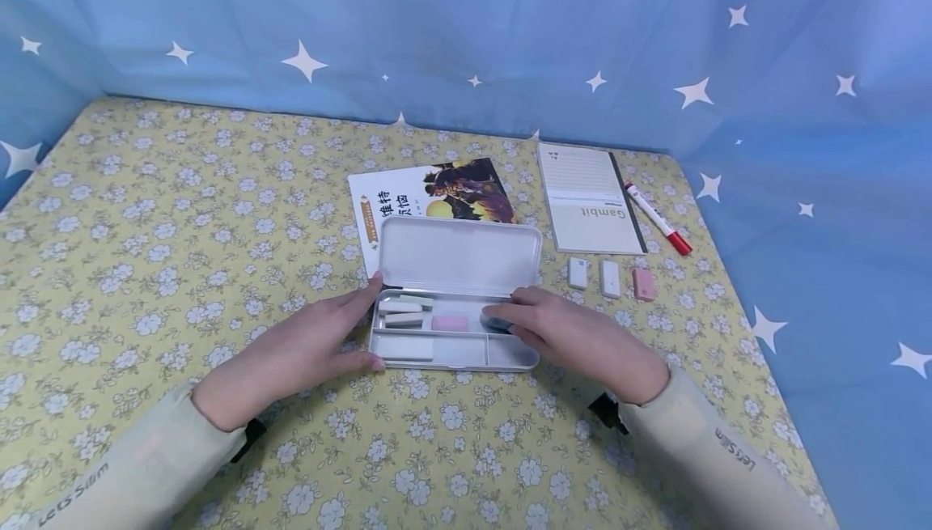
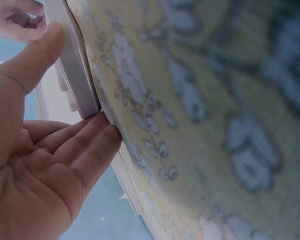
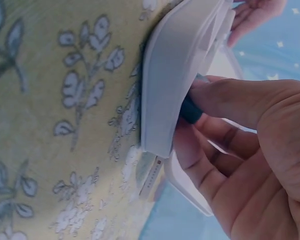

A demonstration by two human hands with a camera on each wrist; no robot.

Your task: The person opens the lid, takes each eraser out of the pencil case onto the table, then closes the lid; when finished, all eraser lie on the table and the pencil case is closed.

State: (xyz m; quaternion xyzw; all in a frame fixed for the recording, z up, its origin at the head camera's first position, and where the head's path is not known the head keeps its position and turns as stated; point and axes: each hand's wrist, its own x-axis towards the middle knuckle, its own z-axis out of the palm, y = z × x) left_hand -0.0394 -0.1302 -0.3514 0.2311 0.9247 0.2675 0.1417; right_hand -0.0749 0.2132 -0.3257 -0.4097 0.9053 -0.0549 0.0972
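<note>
Pale sleeves (image 1: 149,465) come nearest, each printed with what looks like "Let's Slim". Beyond them, both hands reach inward over a flowered tabletop (image 1: 218,239) to an open white case (image 1: 461,255), its lid tipped back over a book (image 1: 371,202). On that cover, 维特 and 恼 can be read; the lid hides the lower part. "Gambit" stands upside down on a notebook (image 1: 586,222), with a red-capped marker (image 1: 658,219) along its right side; the marker's lettering is too small to read.

The left hand (image 1: 309,344) steadies the case's left end, thumb at the front corner, the other fingers nearly straight and close together against the back corner. The right hand (image 1: 575,340) bends down over the right end, thumb and fingers pinching a dark teal piece (image 3: 191,110) at the rear compartment. A pink block (image 1: 450,324) lies just beside, in that compartment.
</note>
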